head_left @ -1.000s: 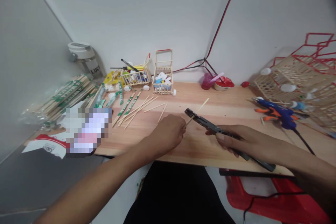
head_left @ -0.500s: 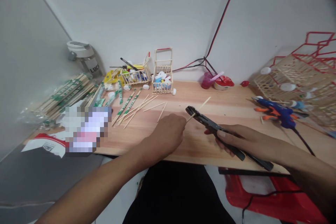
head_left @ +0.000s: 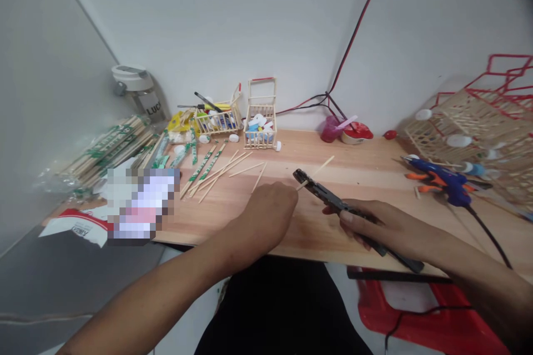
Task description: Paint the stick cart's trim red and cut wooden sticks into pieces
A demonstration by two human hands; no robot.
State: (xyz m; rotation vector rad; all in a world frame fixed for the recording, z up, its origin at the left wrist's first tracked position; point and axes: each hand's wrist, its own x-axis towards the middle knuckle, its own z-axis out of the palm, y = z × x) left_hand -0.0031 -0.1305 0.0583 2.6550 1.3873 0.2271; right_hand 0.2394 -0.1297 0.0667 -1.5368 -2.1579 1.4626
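My left hand [head_left: 268,213] is closed on the near end of a thin wooden stick [head_left: 322,166] that slants away to the right over the wooden table [head_left: 358,177]. My right hand [head_left: 381,227] grips the handles of black pliers [head_left: 322,194]. The pliers' jaws sit on the stick just beyond my left fingers. Both hands hover low over the table's near middle.
Loose sticks [head_left: 225,169] and wrapped chopstick bundles [head_left: 108,150] lie at left. Two small stick-built carts [head_left: 260,119] hold bottle caps at the back. A blue glue gun [head_left: 441,180] and a large stick basket [head_left: 474,130] are at right. Red and black wires [head_left: 353,39] run up the wall.
The view shifted slightly. My right hand squeezed the pliers' handles a little closer together; the stick stays in the jaws.
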